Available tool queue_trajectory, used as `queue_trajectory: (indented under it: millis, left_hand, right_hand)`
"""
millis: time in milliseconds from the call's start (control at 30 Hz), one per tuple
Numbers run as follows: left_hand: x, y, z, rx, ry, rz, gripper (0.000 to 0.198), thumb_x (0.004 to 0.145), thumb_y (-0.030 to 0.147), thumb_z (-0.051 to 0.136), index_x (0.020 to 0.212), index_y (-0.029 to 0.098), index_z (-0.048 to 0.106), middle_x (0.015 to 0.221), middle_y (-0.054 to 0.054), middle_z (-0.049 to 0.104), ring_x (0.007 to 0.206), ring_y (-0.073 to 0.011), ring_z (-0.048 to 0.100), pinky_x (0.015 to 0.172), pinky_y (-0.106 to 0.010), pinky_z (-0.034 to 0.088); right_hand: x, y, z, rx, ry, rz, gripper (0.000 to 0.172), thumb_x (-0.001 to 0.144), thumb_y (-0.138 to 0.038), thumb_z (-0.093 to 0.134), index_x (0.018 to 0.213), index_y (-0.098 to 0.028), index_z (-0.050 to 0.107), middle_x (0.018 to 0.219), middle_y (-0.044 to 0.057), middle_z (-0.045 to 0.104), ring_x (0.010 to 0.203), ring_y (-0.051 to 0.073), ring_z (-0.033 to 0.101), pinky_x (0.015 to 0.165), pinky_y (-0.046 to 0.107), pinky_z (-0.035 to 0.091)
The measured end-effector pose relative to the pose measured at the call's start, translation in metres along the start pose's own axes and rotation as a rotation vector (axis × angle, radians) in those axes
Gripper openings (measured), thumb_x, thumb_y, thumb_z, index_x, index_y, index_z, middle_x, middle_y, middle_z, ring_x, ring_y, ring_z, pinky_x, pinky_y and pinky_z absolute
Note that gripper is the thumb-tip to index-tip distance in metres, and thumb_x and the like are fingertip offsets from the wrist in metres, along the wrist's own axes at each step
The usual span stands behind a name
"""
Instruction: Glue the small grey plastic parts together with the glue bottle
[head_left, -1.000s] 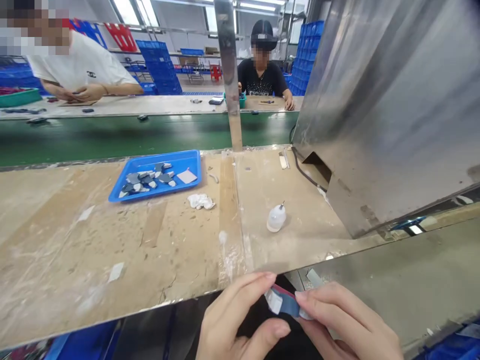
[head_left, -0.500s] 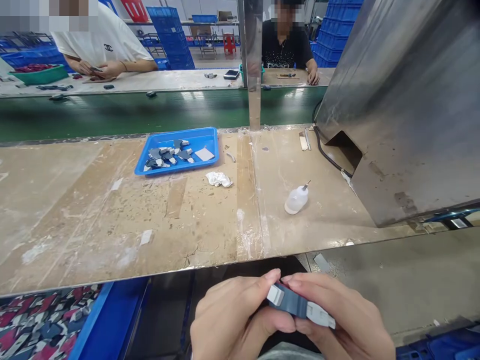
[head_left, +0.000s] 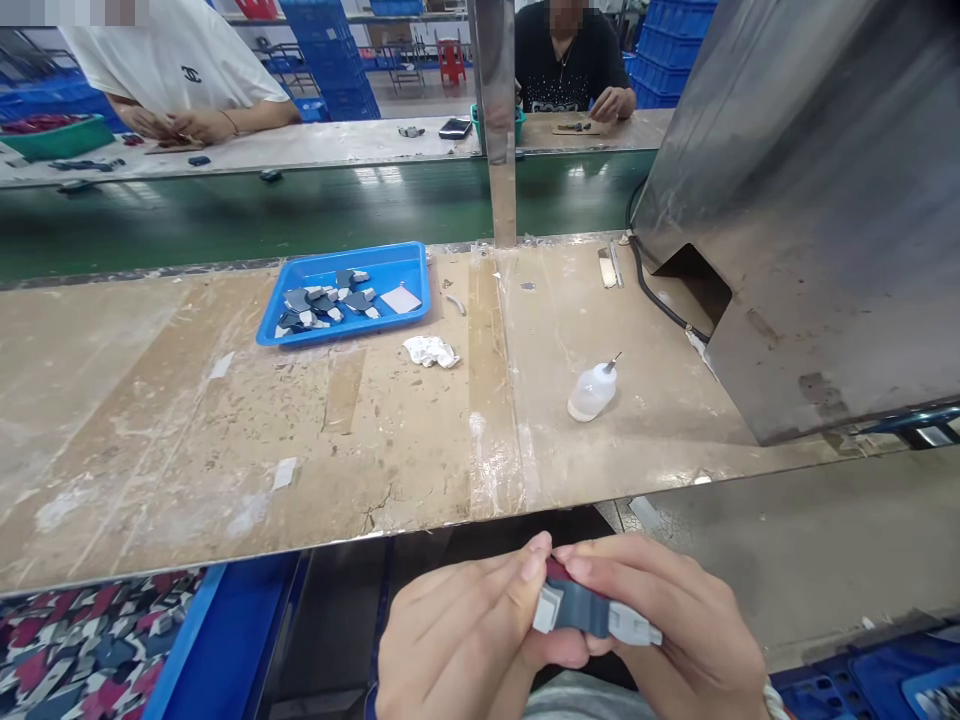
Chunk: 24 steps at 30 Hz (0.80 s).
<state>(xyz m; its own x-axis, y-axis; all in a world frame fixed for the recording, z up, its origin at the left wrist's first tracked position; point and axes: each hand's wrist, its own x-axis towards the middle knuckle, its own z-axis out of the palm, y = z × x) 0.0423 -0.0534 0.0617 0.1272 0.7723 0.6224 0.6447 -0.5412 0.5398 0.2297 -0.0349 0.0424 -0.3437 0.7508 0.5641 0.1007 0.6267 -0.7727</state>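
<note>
Both my hands are below the front edge of the worn workbench (head_left: 225, 440), pinching one small dark blue fabric piece with white ends (head_left: 589, 612). My left hand (head_left: 457, 640) grips its left end between thumb and fingertips. My right hand (head_left: 675, 630) holds its right side, fingers curled over the top. A red layer shows just under my fingertips. On the bench beyond, a blue tray (head_left: 409, 262) holds several similar grey-blue pieces.
A small squeeze bottle with a needle tip (head_left: 592, 390) and a crumpled white wad (head_left: 430, 351) lie on the bench. A large metal housing (head_left: 810, 200) fills the right. A green conveyor (head_left: 300, 215) runs behind, with two people seated beyond it. A bin of patterned pieces (head_left: 82, 640) sits at lower left.
The view has tilted down, so the bench sits higher in frame. My fingers have shifted over the piece, with my left fingertips now pressing its top left end.
</note>
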Motion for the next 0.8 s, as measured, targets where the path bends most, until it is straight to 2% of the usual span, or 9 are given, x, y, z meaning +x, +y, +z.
queue_trajectory:
  millis: [100,267,367,433,500,600,633,700,800]
  left_hand:
    - [-0.004,-0.006,0.004,-0.007,0.051,0.085,0.020,0.094,0.028,0.069,0.111,0.017,0.069,0.098,-0.005,0.081,0.079,-0.0186,0.079,0.072,-0.024,0.066]
    - [-0.012,-0.009,0.014,-0.142,0.132,0.013,0.027,0.092,0.033,0.072,0.114,0.018,0.069,0.097,-0.005,0.080,0.084,-0.0183,0.078,0.074,-0.026,0.065]
    - [-0.012,-0.009,0.013,-0.203,0.127,-0.037,0.028,0.089,0.032,0.074,0.114,0.019,0.069,0.096,-0.004,0.079,0.086,-0.0188,0.077,0.075,-0.027,0.065]
    - [-0.009,-0.012,0.010,-0.227,0.090,-0.048,0.026,0.089,0.031,0.074,0.111,0.019,0.069,0.096,-0.005,0.079,0.086,-0.0188,0.076,0.076,-0.028,0.064]
    - [-0.004,-0.018,0.007,-0.267,0.004,-0.006,0.021,0.089,0.030,0.074,0.107,0.018,0.069,0.092,-0.005,0.078,0.088,-0.0187,0.074,0.080,-0.029,0.063]
    - [0.000,-0.028,0.004,-0.346,-0.240,0.021,0.020,0.091,0.036,0.070,0.103,0.019,0.069,0.087,-0.005,0.076,0.092,-0.0195,0.070,0.083,-0.030,0.059]
    - [0.001,-0.030,0.003,-0.375,-0.333,-0.006,0.022,0.092,0.039,0.068,0.102,0.020,0.069,0.083,-0.005,0.074,0.091,-0.0201,0.068,0.082,-0.030,0.058]
    - [0.000,-0.033,0.004,-0.438,-0.489,-0.085,0.028,0.092,0.047,0.065,0.094,0.019,0.070,0.075,-0.005,0.068,0.085,-0.0206,0.065,0.076,-0.031,0.055]
    - [-0.002,-0.035,0.007,-0.501,-0.599,-0.196,0.040,0.091,0.056,0.063,0.081,0.018,0.068,0.071,-0.005,0.063,0.075,-0.0192,0.060,0.068,-0.030,0.052]
  right_hand:
    - [0.003,0.007,0.003,-0.021,0.015,-0.049,0.041,0.094,-0.007,0.058,0.132,-0.022,0.062,0.103,0.011,0.076,0.094,0.019,0.076,0.077,0.025,0.064]
    - [0.001,0.011,0.013,0.018,0.114,-0.036,0.037,0.094,-0.015,0.063,0.130,-0.023,0.063,0.092,0.008,0.076,0.080,0.018,0.076,0.066,0.024,0.062]
    - [-0.002,0.010,0.013,0.076,0.091,0.030,0.033,0.094,-0.024,0.066,0.127,-0.026,0.065,0.092,0.008,0.076,0.081,0.019,0.075,0.069,0.025,0.062]
    - [-0.005,0.011,0.011,0.260,0.033,0.209,0.035,0.091,-0.042,0.070,0.123,-0.027,0.067,0.093,0.007,0.076,0.081,0.019,0.074,0.072,0.026,0.061]
    - [-0.009,0.014,0.012,0.580,-0.110,0.518,0.053,0.088,-0.066,0.061,0.118,-0.023,0.068,0.091,0.008,0.074,0.076,0.018,0.073,0.067,0.025,0.060]
    - [-0.017,0.022,0.023,1.076,-0.368,0.986,0.080,0.086,-0.084,0.037,0.098,-0.011,0.068,0.077,0.010,0.071,0.059,0.011,0.067,0.051,0.016,0.051]
    - [-0.020,0.025,0.027,1.194,-0.424,1.104,0.081,0.085,-0.085,0.035,0.088,-0.010,0.066,0.072,0.010,0.069,0.053,0.009,0.063,0.047,0.013,0.047]
    - [-0.024,0.029,0.036,1.372,-0.454,1.242,0.069,0.085,-0.079,0.044,0.072,-0.012,0.058,0.060,0.005,0.063,0.041,0.005,0.052,0.039,0.011,0.038]
    - [-0.027,0.032,0.044,1.591,-0.473,1.339,0.046,0.082,-0.056,0.063,0.064,-0.017,0.050,0.050,-0.006,0.048,0.030,0.001,0.031,0.030,0.012,0.023]
